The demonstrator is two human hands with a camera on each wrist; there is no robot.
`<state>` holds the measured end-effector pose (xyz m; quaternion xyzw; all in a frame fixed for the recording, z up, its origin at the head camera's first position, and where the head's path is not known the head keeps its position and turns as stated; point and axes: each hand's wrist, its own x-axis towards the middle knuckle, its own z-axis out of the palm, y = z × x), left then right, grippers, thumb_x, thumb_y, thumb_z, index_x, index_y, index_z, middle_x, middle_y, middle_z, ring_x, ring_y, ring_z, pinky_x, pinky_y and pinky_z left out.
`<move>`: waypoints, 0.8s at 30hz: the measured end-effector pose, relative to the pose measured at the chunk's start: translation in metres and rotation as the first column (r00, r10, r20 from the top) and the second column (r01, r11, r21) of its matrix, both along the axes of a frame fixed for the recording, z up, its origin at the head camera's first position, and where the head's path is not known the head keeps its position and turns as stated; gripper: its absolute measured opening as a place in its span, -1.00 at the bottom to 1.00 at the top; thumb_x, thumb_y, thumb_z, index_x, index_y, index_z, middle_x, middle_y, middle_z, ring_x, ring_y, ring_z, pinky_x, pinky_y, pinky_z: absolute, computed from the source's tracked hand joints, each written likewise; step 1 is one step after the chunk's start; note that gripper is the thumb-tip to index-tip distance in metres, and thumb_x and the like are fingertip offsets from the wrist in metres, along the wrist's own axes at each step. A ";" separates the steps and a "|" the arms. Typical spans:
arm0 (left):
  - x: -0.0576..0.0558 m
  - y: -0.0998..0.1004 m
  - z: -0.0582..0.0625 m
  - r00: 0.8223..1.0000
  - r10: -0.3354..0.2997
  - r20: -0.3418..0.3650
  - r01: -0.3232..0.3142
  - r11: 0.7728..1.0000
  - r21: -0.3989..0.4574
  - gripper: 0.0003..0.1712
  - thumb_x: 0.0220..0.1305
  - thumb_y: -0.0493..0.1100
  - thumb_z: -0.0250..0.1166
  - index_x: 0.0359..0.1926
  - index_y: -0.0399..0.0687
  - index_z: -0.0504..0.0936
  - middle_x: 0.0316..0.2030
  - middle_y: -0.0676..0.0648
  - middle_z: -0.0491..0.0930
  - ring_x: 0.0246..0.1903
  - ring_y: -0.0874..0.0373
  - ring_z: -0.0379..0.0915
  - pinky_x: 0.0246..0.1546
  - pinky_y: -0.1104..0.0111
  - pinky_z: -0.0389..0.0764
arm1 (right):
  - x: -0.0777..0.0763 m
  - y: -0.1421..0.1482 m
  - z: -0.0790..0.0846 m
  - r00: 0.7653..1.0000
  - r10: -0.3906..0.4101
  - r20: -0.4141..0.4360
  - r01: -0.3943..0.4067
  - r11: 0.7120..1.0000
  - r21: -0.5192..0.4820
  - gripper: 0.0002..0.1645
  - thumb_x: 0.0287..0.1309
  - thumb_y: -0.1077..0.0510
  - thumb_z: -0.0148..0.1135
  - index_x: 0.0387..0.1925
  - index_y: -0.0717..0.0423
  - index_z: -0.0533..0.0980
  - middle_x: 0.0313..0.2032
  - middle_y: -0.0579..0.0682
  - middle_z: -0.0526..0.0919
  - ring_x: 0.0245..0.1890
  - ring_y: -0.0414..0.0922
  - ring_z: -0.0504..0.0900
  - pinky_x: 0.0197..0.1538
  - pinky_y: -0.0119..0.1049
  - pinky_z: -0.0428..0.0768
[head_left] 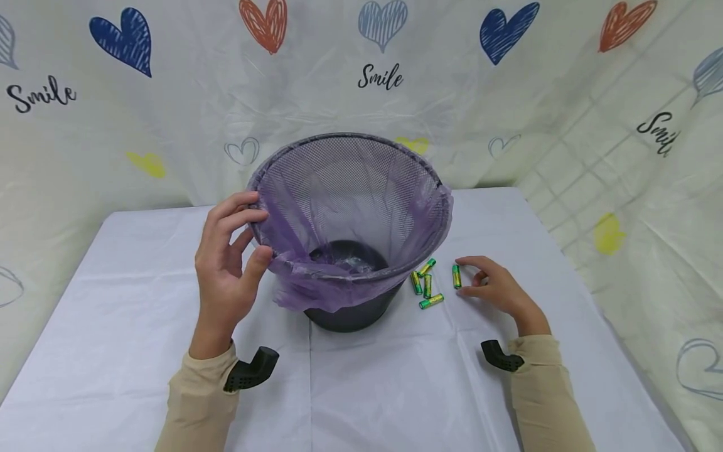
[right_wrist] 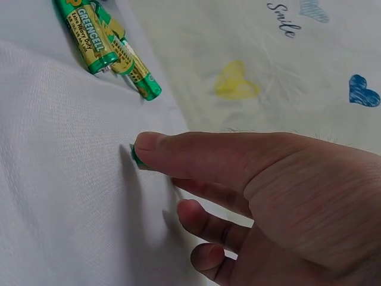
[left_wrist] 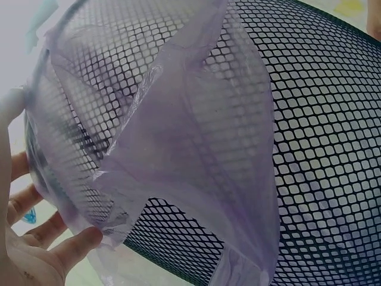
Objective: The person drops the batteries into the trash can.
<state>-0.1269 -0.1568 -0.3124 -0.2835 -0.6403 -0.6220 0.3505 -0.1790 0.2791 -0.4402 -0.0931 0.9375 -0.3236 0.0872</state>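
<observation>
A black mesh wastebasket (head_left: 350,317) stands on the table, lined with a thin purple plastic bag (head_left: 339,285) folded over its rim. My left hand (head_left: 228,270) holds the left side of the rim, fingertips and thumb on the bag-covered edge. In the left wrist view the thumb lies against the purple bag (left_wrist: 178,137). To the right of the basket, my right hand (head_left: 497,289) pinches a green and gold battery (head_left: 456,276) by its ends between thumb and index finger. In the right wrist view the thumb hides most of this battery (right_wrist: 139,158).
Several more green batteries (head_left: 432,301) lie loosely together between the basket and my right hand. A white cloth covers the table (head_left: 395,389). Behind it hangs a pale curtain (head_left: 316,88) printed with hearts and "Smile". Each sleeve carries a black wrist mount (head_left: 251,370).
</observation>
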 end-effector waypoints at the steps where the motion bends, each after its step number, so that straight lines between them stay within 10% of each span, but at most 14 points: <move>1: -0.001 0.000 -0.001 1.000 -0.002 -0.002 0.002 1.000 0.003 -0.42 0.13 -0.06 0.30 -0.12 -0.59 0.44 0.08 -0.41 0.33 0.09 -0.16 0.29 -0.06 0.40 0.56 | 0.000 0.000 0.000 1.000 0.005 -0.005 -0.005 1.000 -0.006 -0.28 -0.11 0.04 0.41 0.16 -0.03 0.38 0.01 0.04 0.45 -0.31 -0.08 0.42 -0.30 -0.37 0.36; 12: 0.006 0.007 0.013 1.000 0.017 -0.011 -0.018 1.000 -0.001 -0.37 0.14 0.00 0.28 -0.16 -0.63 0.42 0.05 -0.39 0.36 0.10 -0.16 0.28 -0.02 0.40 0.53 | -0.004 -0.004 -0.004 1.000 0.009 -0.018 -0.009 1.000 -0.003 -0.34 -0.10 0.08 0.40 0.12 -0.02 0.42 -0.02 0.03 0.45 -0.33 -0.10 0.42 -0.32 -0.38 0.36; 17: 0.010 0.010 0.020 0.991 0.126 -0.042 -0.129 0.989 -0.067 -0.33 0.17 0.11 0.21 -0.20 -0.57 0.46 -0.02 -0.43 0.41 0.04 -0.09 0.34 0.00 0.39 0.39 | -0.004 -0.004 -0.004 1.000 0.004 -0.018 -0.004 1.000 -0.001 -0.36 -0.10 0.08 0.40 0.11 -0.01 0.43 -0.07 0.03 0.47 -0.33 -0.09 0.41 -0.33 -0.38 0.36; 24: 0.016 0.010 0.027 0.977 0.212 -0.018 -0.212 0.964 -0.161 -0.33 0.20 0.17 0.15 -0.18 -0.49 0.49 -0.02 -0.42 0.44 0.03 -0.01 0.38 -0.47 0.53 0.29 | -0.002 -0.004 -0.004 0.999 0.005 -0.032 -0.005 1.000 -0.003 -0.37 -0.09 0.08 0.40 0.10 0.00 0.44 -0.08 0.03 0.48 -0.33 -0.09 0.42 -0.33 -0.39 0.36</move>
